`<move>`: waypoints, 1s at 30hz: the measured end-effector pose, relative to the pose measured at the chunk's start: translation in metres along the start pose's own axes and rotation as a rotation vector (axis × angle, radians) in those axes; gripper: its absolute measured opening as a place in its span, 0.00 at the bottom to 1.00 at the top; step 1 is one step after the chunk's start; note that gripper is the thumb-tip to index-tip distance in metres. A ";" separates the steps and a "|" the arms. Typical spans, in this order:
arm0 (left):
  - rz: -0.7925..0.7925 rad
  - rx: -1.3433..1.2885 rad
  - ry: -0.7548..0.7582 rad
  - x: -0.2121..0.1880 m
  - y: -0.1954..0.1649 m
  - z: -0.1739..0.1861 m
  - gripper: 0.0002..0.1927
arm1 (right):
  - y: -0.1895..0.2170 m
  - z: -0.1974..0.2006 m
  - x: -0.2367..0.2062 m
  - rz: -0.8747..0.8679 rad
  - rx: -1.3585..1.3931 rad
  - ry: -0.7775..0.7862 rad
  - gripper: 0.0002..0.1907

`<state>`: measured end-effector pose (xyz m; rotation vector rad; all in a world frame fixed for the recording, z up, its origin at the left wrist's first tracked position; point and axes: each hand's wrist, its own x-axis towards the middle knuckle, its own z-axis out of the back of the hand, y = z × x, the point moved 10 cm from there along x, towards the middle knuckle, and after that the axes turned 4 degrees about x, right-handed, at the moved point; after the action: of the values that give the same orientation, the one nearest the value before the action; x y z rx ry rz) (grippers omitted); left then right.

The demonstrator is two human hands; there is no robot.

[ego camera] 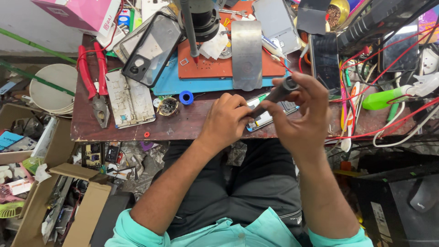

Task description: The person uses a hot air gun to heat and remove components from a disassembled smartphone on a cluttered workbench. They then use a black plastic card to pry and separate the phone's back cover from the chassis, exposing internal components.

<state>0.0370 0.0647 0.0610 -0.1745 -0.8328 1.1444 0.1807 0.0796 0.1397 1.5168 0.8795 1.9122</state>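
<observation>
Right, the right hand (304, 116) is wrapped around a dark cylindrical screwdriver handle (278, 93), fingers closed on it and the tool angled down and to the left. The left hand (226, 121) is curled shut over the near end of an opened phone with its back removed (267, 116), pinning it flat at the front edge of the dark brown wooden surface (137, 130). The tool's tip is hidden behind the left fingers, so where it bites I cannot tell.

Just beyond the hands lies a grey metal plate (247, 55) on a blue and orange work mat (210, 75). Further left sit a small blue ring (186, 97), a black phone case (153, 48) and red-handled pliers (93, 82).

The risk, as I judge it: the phone sits close to the surface's edge, so a slipping tip could gouge the board or flick a tiny screw to the cluttered floor. Red wires (388, 123) trail near the right wrist and could snag.
</observation>
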 end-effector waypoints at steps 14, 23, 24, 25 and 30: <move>0.072 -0.084 0.043 0.000 0.000 0.005 0.38 | -0.004 0.000 -0.008 -0.030 -0.111 -0.022 0.31; 0.072 -0.096 0.042 0.000 0.001 0.003 0.36 | 0.005 -0.001 -0.004 0.047 -0.194 0.014 0.28; 0.077 -0.094 0.049 0.000 0.002 0.002 0.36 | 0.007 -0.002 -0.004 0.064 -0.246 0.025 0.27; 0.082 -0.093 0.057 0.000 0.002 0.001 0.36 | 0.008 -0.002 -0.004 0.069 -0.262 0.024 0.27; 0.100 -0.077 0.058 0.000 0.002 0.002 0.36 | 0.012 -0.003 -0.003 0.081 -0.293 0.014 0.27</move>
<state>0.0339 0.0648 0.0609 -0.3144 -0.8246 1.1964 0.1787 0.0692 0.1464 1.3814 0.5218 2.0096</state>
